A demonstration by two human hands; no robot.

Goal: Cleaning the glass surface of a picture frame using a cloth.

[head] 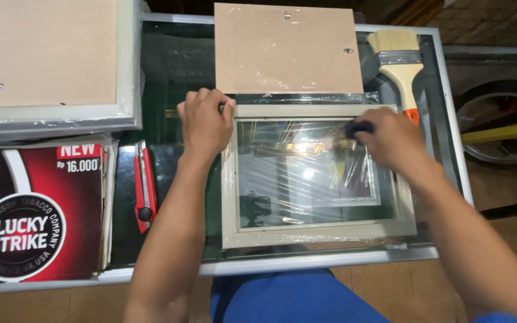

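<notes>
Looking down from the person's head onto a glass worktop [450, 119] with a metal edge, the widest thing is a red and black printed poster [37, 209] lying at the near left corner. Above it, at the far left, a big frame [128, 72] lies face down, its tan backing board up and its pale edge wrapped in clear film. A loose tan backboard [288, 51] rests at the far middle, also under film, with small metal hangers on it.

Just in front of that board lies a pale grey frame [318, 233], glass up, covered in wrinkled clear film that catches the light. It sits in the middle of the worktop, close to the near edge.

The left hand [206, 122] presses on the frame's far left corner, fingers curled over the edge and gripping it. The right hand [393, 137] rests over the frame's far right corner, fingers closed around a small dark object [360, 127] held against the film; what it is cannot be made out.

A paintbrush [399, 60] with pale bristles, a cream handle and an orange tip lies at the far right, its end just behind the right hand. A red utility knife [145, 185] lies between the poster and the frame, beside the left forearm.
</notes>
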